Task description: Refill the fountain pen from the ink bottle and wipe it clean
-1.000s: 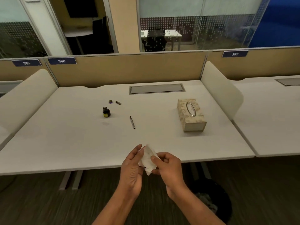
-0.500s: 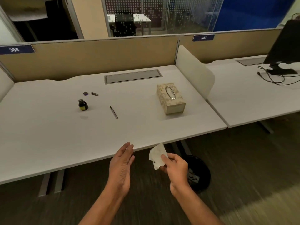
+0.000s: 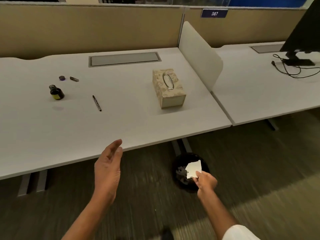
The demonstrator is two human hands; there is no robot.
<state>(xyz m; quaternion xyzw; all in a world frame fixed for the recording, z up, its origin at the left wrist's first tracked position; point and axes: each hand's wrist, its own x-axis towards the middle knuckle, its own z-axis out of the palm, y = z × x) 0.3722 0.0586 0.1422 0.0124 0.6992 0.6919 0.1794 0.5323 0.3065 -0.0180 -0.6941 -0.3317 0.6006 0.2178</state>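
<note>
A: Entry one, tissue (image 3: 194, 168). Location?
B: Nearer than the box (image 3: 168, 89), off the desk (image 3: 121, 129) edge, down over the open bin (image 3: 181, 157). A second ago it sat between both hands at the desk edge; since then the right hand (image 3: 206, 183) has carried it down alone.
A: Grip?
B: Thumb and fingertips pinched on its lower corner; the rest sticks out past them. Not yet released.
A: Left hand (image 3: 108, 168)?
B: Let go half a second back. Now at the desk edge, near-left of the box, fingers straight and together, holding nothing.
A: Pen (image 3: 97, 103)?
B: Unmoved. Flat on the desk, left of the box, between it and the bottle (image 3: 56, 92). No hand near it.
A: Bottle?
B: Upright, further left of the box, mouth uncapped. Cap (image 3: 62, 77) lies behind it, a small metal piece (image 3: 74, 79) beside that.
A: Reading for the task?
B: Wiping looks finished; the tissue appears bound for discard. Likely remaining: drop it, cap the bottle, close up the pen. Whether the pen took ink, cannot tell.
</note>
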